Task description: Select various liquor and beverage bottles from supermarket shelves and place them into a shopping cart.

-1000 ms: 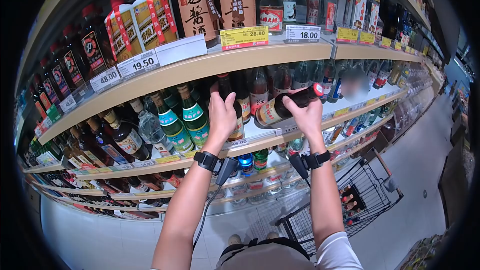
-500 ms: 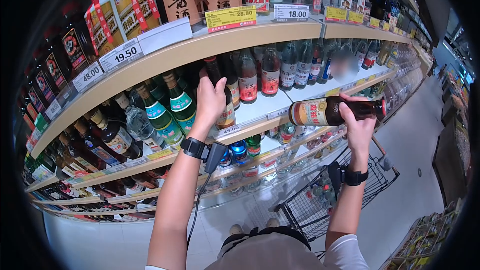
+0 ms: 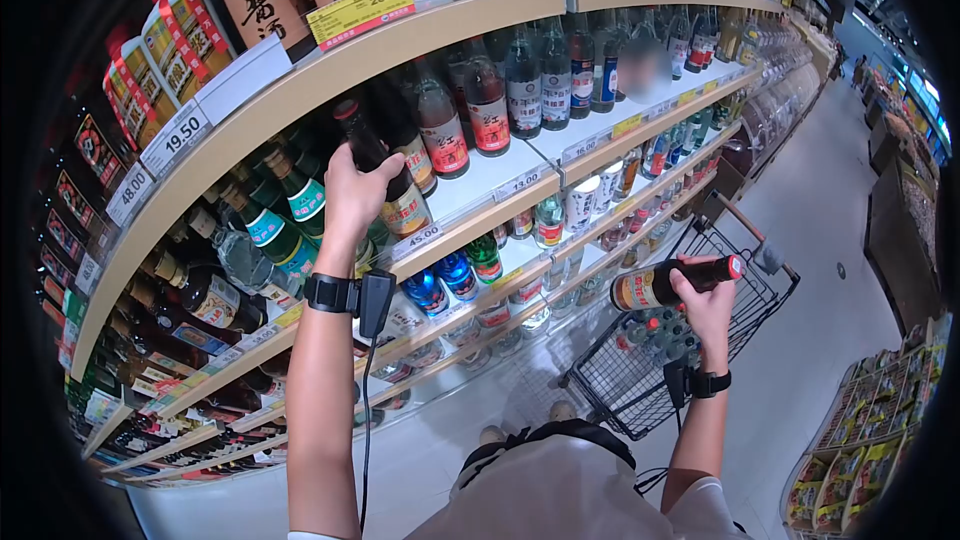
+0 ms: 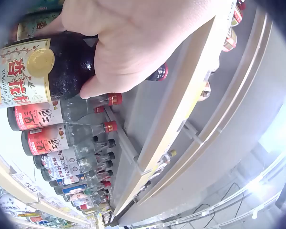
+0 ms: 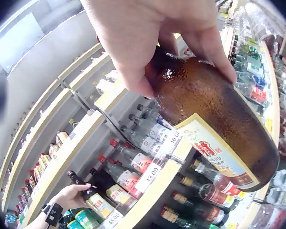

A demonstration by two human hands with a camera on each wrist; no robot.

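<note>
My left hand (image 3: 360, 190) grips a dark brown bottle (image 3: 408, 212) with a cream label and red cap, standing tilted at the front of the shelf (image 3: 500, 180) above the 45.00 tag. In the left wrist view, the thumb and fingers curl round the upper part of that bottle (image 4: 71, 67). Over the shopping cart (image 3: 612, 395), my right hand (image 3: 706, 308) holds a similar brown bottle (image 3: 640, 290) by its neck and shoulder, lying nearly level, red cap to the right. The right wrist view shows this brown bottle (image 5: 214, 100) with thumb and fingers round its neck.
Clear bottles with red labels (image 3: 490, 120) stand right of the left hand, and green bottles (image 3: 300, 195) on its left. Several bottles (image 3: 675, 340) lie in the cart. A rack of packets (image 3: 860, 450) stands across the aisle floor (image 3: 800, 370).
My right hand has carried its bottle away from the shelf, rightward and down to over the cart. My left hand keeps its hold on the other bottle at the shelf. The head view has shifted right.
</note>
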